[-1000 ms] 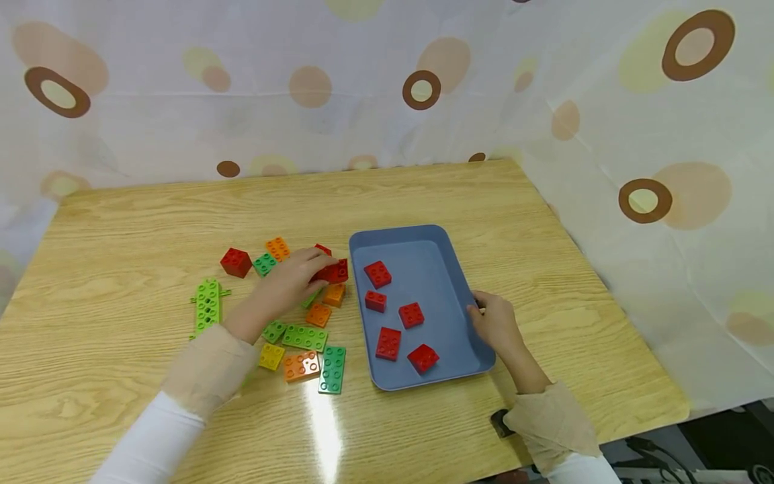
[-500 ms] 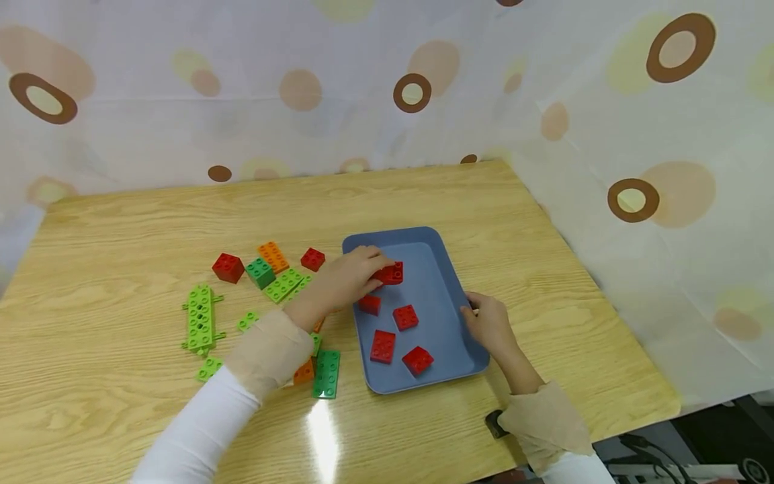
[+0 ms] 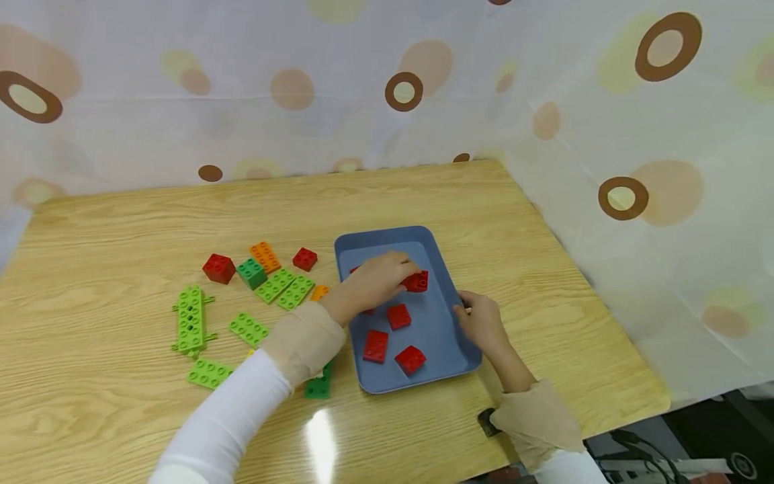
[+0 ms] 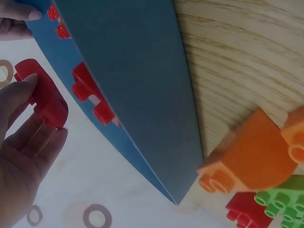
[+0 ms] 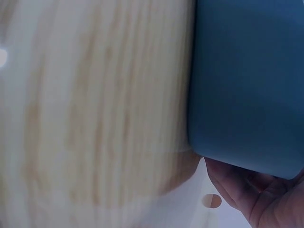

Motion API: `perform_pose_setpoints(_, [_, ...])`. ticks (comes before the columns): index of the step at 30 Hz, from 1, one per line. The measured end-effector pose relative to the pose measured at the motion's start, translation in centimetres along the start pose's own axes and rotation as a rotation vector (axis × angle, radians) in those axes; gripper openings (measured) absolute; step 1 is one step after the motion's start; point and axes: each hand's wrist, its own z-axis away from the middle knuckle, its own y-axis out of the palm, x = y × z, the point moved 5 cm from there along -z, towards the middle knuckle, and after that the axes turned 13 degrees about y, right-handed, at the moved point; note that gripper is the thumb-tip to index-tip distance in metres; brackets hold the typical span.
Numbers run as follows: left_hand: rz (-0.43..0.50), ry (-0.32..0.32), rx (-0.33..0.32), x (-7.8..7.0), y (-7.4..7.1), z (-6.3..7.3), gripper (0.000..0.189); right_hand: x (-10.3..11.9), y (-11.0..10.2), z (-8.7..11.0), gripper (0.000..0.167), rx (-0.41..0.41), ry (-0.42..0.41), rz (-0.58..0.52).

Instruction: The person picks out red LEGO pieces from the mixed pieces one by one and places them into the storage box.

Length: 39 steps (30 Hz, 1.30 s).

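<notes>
Above the blue-grey tray (image 3: 444,343), my left hand (image 3: 373,281) pinches a red toy brick (image 3: 417,281) between thumb and fingertips. The left wrist view shows that same red brick (image 4: 45,92) held clear of the tray wall (image 4: 128,85). My right hand (image 3: 485,324) grips the tray's right rim; in the right wrist view its fingers partly disappear behind the tray (image 5: 247,90). Several red bricks lie in the tray, among them one near the front (image 3: 410,360) and a larger one (image 3: 375,346). The left hand and wrist partly cover others.
Left of the tray lie loose bricks: light green (image 3: 248,329), dark green (image 3: 251,273), orange (image 3: 265,257) and red (image 3: 219,268). A small red brick (image 3: 305,259) sits near the tray's left edge. A light green wheel base (image 3: 191,320) lies farther left. A patterned cloth hangs behind the table.
My left hand has carried the red brick rightward from the loose bricks, across the tray's left rim, to above the tray's right half. The right hand keeps its grip on the rim.
</notes>
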Motion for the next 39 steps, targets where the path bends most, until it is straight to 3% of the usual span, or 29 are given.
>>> perform_pose_setpoints(9, [-0.004, -0.032, 0.090, 0.2, 1.8, -1.7, 0.032, 0.0, 0.0, 0.1, 0.027, -0.011, 0.016, 0.002])
perform_pose_setpoints(22, [-0.046, -0.065, 0.174, 0.6, 3.6, -2.1, 0.028, 0.1, -0.1, 0.2, 0.029, -0.009, 0.029, -0.008])
perform_pose_setpoints(39, [-0.027, -0.084, 0.193, 0.9, 4.2, -2.1, 0.031, 0.0, 0.0, 0.1, 0.027, -0.024, 0.004, -0.006])
